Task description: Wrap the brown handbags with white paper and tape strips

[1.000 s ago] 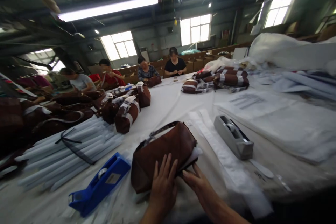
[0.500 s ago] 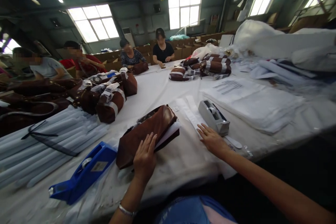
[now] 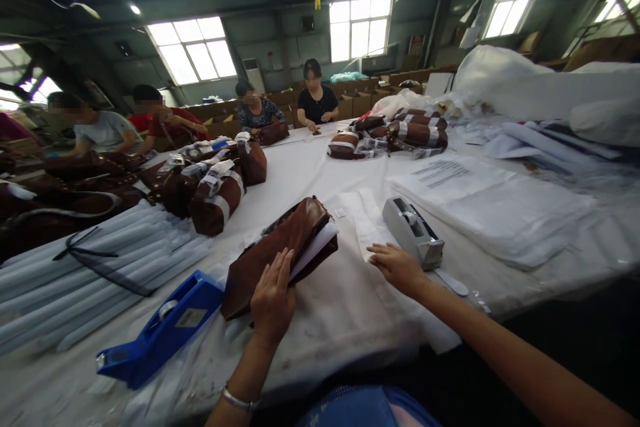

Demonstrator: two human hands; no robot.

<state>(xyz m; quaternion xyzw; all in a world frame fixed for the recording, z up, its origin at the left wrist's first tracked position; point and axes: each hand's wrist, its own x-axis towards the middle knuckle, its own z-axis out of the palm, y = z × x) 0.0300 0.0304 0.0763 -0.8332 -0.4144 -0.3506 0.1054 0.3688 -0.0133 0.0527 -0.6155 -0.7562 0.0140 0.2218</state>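
Observation:
A brown leather bag (image 3: 275,253) lies tilted in front of me, with white padding (image 3: 314,252) showing along its open edge. My left hand (image 3: 273,297) rests flat against the near side of the bag, fingers stretched out. To the right, my right hand (image 3: 397,268) is open above the cloth, its fingertips by the lower end of white strips (image 3: 367,220); nothing shows in its fingers. A grey tape dispenser (image 3: 413,233) stands just beyond that hand. On the left of the bag sits a blue tape dispenser (image 3: 163,327).
Tied white rolls (image 3: 100,267) lie at the left, with several wrapped brown bags (image 3: 217,203) behind them. Stacked white sheets (image 3: 490,207) cover the right side. More wrapped bags (image 3: 415,130) lie farther back. Several people sit across the white-covered table (image 3: 300,170).
My right hand has shifted left and slightly nearer me, away from the grey dispenser. My left hand stays on the bag, whose open edge shows a little more white. The camera view has shifted slightly.

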